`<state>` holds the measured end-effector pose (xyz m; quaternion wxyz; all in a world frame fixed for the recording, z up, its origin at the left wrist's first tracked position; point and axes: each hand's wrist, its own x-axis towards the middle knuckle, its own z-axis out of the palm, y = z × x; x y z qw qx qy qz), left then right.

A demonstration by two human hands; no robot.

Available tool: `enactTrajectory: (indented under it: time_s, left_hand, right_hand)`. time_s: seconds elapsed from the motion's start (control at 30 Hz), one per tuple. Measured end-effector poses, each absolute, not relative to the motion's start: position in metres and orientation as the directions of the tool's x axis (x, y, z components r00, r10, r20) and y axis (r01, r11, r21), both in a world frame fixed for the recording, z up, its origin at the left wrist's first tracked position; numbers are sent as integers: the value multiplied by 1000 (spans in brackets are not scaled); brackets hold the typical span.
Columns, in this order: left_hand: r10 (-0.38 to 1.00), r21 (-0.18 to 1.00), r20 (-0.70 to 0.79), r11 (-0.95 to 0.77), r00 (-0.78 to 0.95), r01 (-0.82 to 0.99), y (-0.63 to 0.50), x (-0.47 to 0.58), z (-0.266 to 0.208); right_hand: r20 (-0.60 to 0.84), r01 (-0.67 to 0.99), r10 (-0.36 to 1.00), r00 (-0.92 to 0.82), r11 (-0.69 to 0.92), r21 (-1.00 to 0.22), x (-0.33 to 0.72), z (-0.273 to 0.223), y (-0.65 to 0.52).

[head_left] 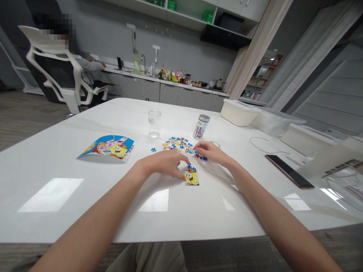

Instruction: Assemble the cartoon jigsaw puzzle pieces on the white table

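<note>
A small joined section of jigsaw puzzle (192,177), showing a yellow cartoon face, lies flat on the white table. My left hand (167,163) rests at its left side; thumb and index finger are apart, their tips at the section's edge. Beyond it spreads a pile of loose puzzle pieces (178,143), mostly blue, yellow and pink. My right hand (211,152) is at the pile's right edge, fingertips pinched together on a blue puzzle piece (195,152). More pieces lie partly hidden under that hand. One stray blue piece (153,150) sits left of the pile.
A curled picture sheet (109,147) lies left. A clear jar (154,124) and a silver-lidded can (201,127) stand behind the pile. To the right are a phone (288,171), a cable and storage boxes (239,112). A person sits near an office chair (56,71) at back left.
</note>
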<state>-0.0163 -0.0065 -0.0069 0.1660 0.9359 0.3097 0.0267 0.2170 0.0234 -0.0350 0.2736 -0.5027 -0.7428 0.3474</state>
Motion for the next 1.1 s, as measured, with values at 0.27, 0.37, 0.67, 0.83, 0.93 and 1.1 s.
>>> enactTrajectory:
  time_s: [0.27,0.37,0.67,0.83,0.93,1.1]
  left_hand:
    - [582,317,-76,-755,809,574,-8,-12,-8]
    - [585,322,-71,-753,808,573,-8,-13,-9]
    - [595,220,31,-788,803,575,-7,-14,-10]
    - [649,49,55,-761,759,647,-2,-15,-14]
    - [643,13,38,-765,765,643,-2,-16,-15]
    - [630,8,32,-776,776,630,-4,-14,-14]
  right_hand:
    - [214,864,977,6,103,-493,243,-25,31]
    - [167,914,985,-42,105,-392,248,-22,26]
    - [110,922,946,-305,322,-214,252,-29,27]
    - [113,869,915,-388,404,-286,258,-34,31]
    - [126,858,910,-395,415,-302,259,-36,33]
    - [163,840,902,-399,432,-328,259,-36,33]
